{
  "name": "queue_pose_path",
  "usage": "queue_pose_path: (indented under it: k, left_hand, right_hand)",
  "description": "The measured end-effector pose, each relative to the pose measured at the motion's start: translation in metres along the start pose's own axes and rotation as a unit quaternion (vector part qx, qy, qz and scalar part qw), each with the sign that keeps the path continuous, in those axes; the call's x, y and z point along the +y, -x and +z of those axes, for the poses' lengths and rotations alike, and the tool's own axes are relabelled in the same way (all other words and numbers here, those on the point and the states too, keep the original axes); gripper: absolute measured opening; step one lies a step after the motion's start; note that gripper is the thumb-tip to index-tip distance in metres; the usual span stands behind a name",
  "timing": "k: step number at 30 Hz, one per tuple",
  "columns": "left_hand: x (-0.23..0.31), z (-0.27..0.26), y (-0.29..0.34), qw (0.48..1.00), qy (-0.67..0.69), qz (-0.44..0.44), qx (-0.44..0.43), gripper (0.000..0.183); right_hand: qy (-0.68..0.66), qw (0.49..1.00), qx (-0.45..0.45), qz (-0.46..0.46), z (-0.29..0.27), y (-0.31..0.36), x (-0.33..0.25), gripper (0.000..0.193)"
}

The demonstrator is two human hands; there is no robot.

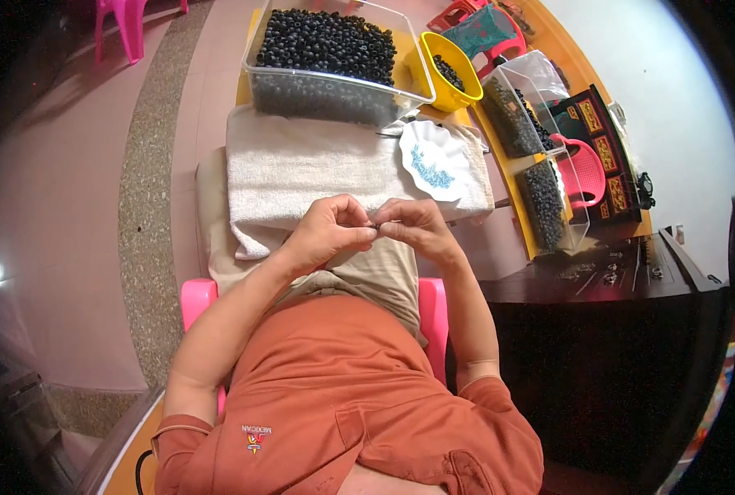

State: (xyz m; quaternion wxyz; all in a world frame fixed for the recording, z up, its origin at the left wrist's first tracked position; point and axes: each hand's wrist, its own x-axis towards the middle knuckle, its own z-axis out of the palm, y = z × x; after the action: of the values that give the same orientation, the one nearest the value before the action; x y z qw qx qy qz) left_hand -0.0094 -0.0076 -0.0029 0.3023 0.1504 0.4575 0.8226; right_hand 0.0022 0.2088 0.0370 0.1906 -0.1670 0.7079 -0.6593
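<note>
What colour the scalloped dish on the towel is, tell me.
The scalloped dish is white, best seen in the head view.

Pink stool (129, 31), perhaps, near speckled floor strip (146, 206).

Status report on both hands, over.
Left hand and right hand pinching, close together. Small dark piece between them, mostly hidden. White dish of blue bits beyond, not blocking.

- I see one small dark piece (375, 228), too tiny and too covered for me to tell its exact shape or tilt.
- I have it pinched between the fingertips of the left grip (328, 236) and right grip (421, 233).
- I see it held above the lap (367, 268).
</note>
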Motion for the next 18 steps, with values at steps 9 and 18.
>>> queue_pose_path:
  k: [9, 18]
  left_hand:
    - [0.009, 0.005, 0.003, 0.998, -0.044, -0.053, 0.007, 0.017]
    - [-0.002, 0.002, -0.001, 0.999, -0.028, -0.018, 0.014, 0.017]
  right_hand:
    - [0.096, 0.995, -0.019, 0.013, -0.001, -0.003, -0.007, 0.011]
    - [0.055, 0.998, -0.034, 0.013, 0.002, -0.003, -0.013, 0.010]
